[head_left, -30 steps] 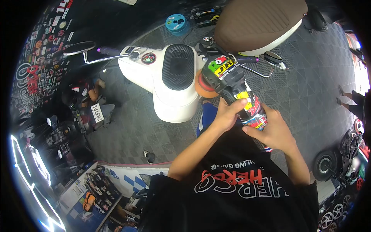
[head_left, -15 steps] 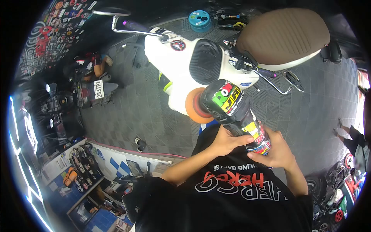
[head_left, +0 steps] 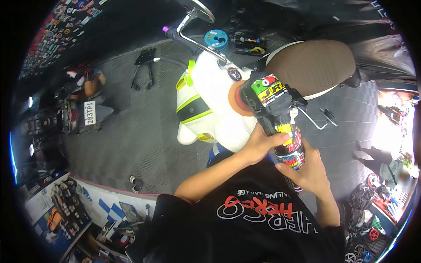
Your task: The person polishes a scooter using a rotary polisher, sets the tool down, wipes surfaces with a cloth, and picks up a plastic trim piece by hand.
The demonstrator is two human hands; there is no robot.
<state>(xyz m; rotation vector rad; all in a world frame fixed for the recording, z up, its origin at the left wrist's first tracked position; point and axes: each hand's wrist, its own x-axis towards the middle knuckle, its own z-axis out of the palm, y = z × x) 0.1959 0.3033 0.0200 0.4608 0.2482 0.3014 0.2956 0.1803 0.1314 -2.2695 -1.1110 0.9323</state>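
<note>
My left hand is wrapped round the body of a black, sticker-covered polisher. Further back, my right hand grips the handle end of the same tool. Its orange foam pad faces left, against or very near the white front panel of a scooter; exact contact is hard to tell. The round emblem on the panel lies just above the pad. Part of the scooter behind the polisher head is hidden, while its brown seat shows at upper right.
A chrome-stemmed mirror juts out above the panel, and another mirror sits to the right. A blue round container stands behind the scooter. At left is a parked motorcycle with a person beside it. Another person is at right.
The polisher has moved up the scooter's front panel, close to the emblem. My view has shifted, showing more of the scooter's front. Both hands keep their hold.
</note>
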